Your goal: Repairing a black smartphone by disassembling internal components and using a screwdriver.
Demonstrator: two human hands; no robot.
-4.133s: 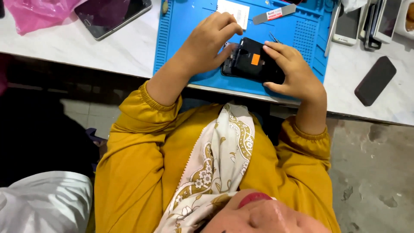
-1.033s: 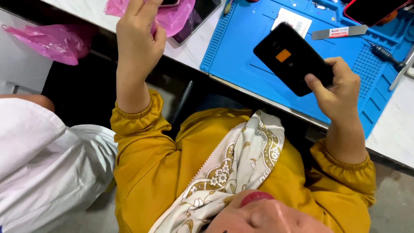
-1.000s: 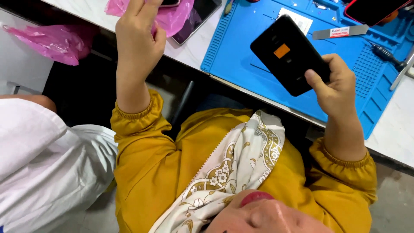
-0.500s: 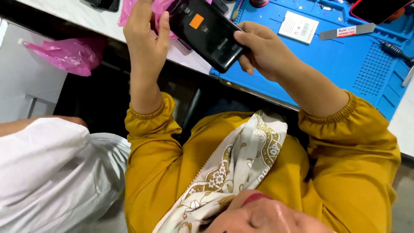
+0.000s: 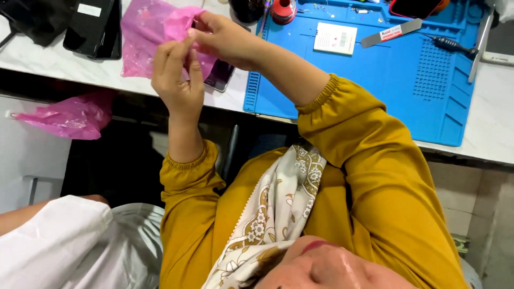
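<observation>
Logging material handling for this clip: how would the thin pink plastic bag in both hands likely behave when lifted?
The thin pink plastic bag looks floppy: it crumples between left hand and right hand. Probably light, since fingertip pinches hold it.

Pink plastic bag (image 5: 147, 37): thin, crinkled, far left on the white counter, pinched between my left hand (image 5: 176, 72) and my right hand (image 5: 222, 35).

Second pink bag (image 5: 69, 115): crumpled, hanging below the counter edge at the left.

White card (image 5: 335, 38): rectangular, printed, lying flat on the blue mat, far centre.

Dark phone screen (image 5: 219, 76): partly under the bag I hold.

Two black phones (image 5: 96, 24): far left, one bearing a small white label (image 5: 88, 9).

Red-edged phone (image 5: 415, 7): dark screen, far right of the mat.
</observation>
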